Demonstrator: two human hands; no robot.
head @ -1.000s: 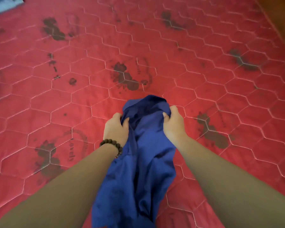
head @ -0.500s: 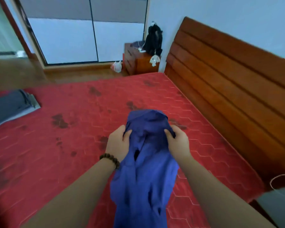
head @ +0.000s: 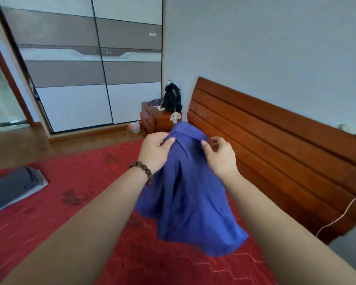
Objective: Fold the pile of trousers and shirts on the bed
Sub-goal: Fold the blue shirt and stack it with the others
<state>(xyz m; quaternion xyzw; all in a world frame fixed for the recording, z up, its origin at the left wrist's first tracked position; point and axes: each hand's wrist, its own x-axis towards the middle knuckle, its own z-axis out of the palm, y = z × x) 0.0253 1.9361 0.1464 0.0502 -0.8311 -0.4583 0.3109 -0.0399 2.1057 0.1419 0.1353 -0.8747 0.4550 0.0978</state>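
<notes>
The blue garment (head: pixel 185 192) hangs in the air above the red mattress (head: pixel 70 212), bunched at the top and draping down between the two forearms, its lower hem loose over the bed surface. The left hand (head: pixel 155 153) grips the upper left edge of the cloth, thumb and fingers pinched on a fold; a beaded bracelet (head: pixel 142 171) sits on that wrist. The right hand (head: pixel 220 156) is at the upper right edge, thumb against the fabric, fingers curled behind; whether it clasps the cloth cannot be told. A folded dark garment (head: pixel 12 188) lies on the mattress well to the left. The wooden headboard (head: pixel 275 145) stands to the right.
</notes>
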